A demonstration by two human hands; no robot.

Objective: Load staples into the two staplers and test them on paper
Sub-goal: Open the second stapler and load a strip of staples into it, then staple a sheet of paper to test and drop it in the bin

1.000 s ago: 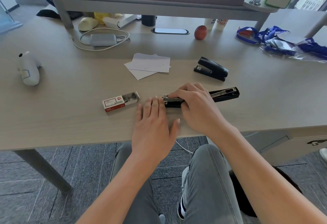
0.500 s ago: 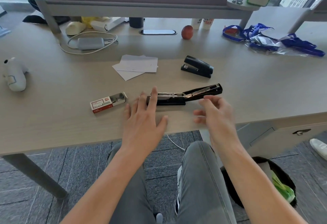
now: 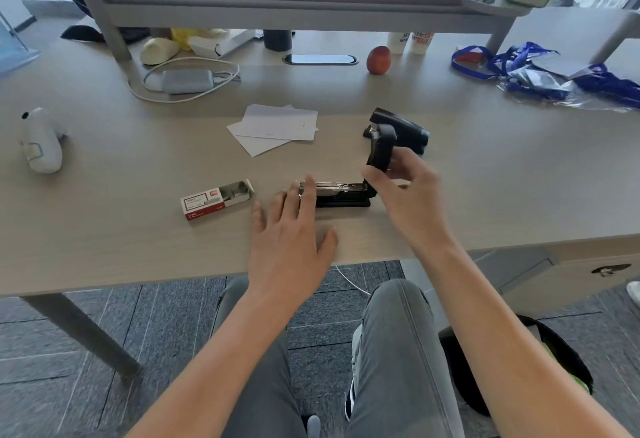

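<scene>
While the left hand (image 3: 289,229) is lying flat, fingers spread, steadying the near stapler (image 3: 337,193) by its front end, the right hand (image 3: 407,191) is pinching its raised lid (image 3: 381,148), likely closing after loading. Staple box (image 3: 216,199) open alongside. Second stapler (image 3: 412,132) sitting shut, apparently untouched; paper (image 3: 277,126) untested beyond.

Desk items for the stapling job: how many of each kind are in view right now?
Staplers: 2, the open stapler with its lid held up by the right hand, and the closed stapler behind it.
Staple boxes: 1, the staple box, open.
Paper sheets: at least 2, the paper sheets, overlapping.
Total: at least 5.
</scene>
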